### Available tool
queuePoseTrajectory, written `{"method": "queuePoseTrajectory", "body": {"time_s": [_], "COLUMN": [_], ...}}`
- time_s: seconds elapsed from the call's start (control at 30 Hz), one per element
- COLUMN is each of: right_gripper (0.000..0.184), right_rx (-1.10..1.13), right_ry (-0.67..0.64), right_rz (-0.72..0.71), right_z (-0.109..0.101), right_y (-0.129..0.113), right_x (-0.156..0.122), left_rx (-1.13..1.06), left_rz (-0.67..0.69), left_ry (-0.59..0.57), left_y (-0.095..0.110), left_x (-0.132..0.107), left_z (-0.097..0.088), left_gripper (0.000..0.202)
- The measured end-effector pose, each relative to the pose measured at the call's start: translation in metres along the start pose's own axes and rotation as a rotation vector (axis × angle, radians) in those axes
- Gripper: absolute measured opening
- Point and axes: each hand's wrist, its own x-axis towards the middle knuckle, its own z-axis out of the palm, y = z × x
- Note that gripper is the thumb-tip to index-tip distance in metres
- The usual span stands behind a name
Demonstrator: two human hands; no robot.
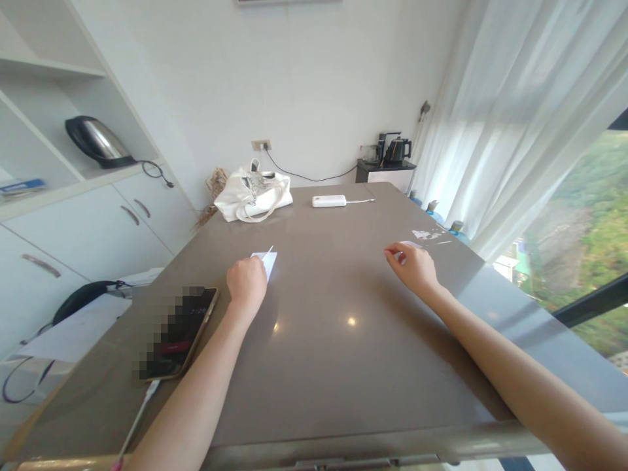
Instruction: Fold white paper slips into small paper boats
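My left hand [246, 281] is closed on a small piece of white paper [270, 261]. The paper sticks out past the fingers on the right, and a thin raised edge stands up from it. Over the right side of the table my right hand [415, 265] is curled, with thumb and fingertips pinched together. Whatever may be between those fingertips is too small to make out. Just behind this hand shows a pale scrap [411, 244]; whether the hand touches it I cannot tell. Farther back lie several torn white paper bits [426, 234].
On the brown table [314, 379] a charging phone [184, 333] lies beside my left forearm. A white handbag [255, 196] and a white power bank [328, 201] with a short cable sit at the far edge. Water bottles [457, 230] stand beyond the right edge, by the curtain.
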Motion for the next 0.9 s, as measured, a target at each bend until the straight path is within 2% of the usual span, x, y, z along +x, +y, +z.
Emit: {"method": "queuePoseTrajectory", "body": {"time_s": [0.13, 0.27, 0.47, 0.7, 0.83, 0.9], "right_gripper": [0.021, 0.019, 0.019, 0.018, 0.017, 0.017], "right_rx": [0.143, 0.203, 0.172, 0.235, 0.215, 0.215], "right_ry": [-0.084, -0.133, -0.16, -0.236, -0.234, -0.231], "right_rz": [-0.047, -0.089, -0.09, -0.115, -0.106, -0.101], "right_z": [0.005, 0.009, 0.011, 0.013, 0.01, 0.009], "right_y": [-0.012, -0.018, -0.014, -0.023, -0.024, -0.023], "right_x": [-0.006, -0.01, -0.01, -0.013, -0.015, -0.015], "left_rx": [-0.013, -0.034, -0.03, -0.045, 0.014, 0.03], "left_rz": [0.117, 0.195, 0.123, 0.225, 0.127, 0.085], "left_ry": [0.091, 0.074, 0.021, 0.05, 0.123, 0.093], "left_y": [0.011, 0.017, 0.016, 0.025, 0.015, 0.01], "left_x": [-0.009, -0.013, -0.012, -0.017, -0.013, -0.011], "left_z": [-0.015, -0.017, -0.011, -0.016, -0.012, -0.01], "left_gripper": [0.033, 0.03, 0.028, 0.024, 0.026, 0.025]}}
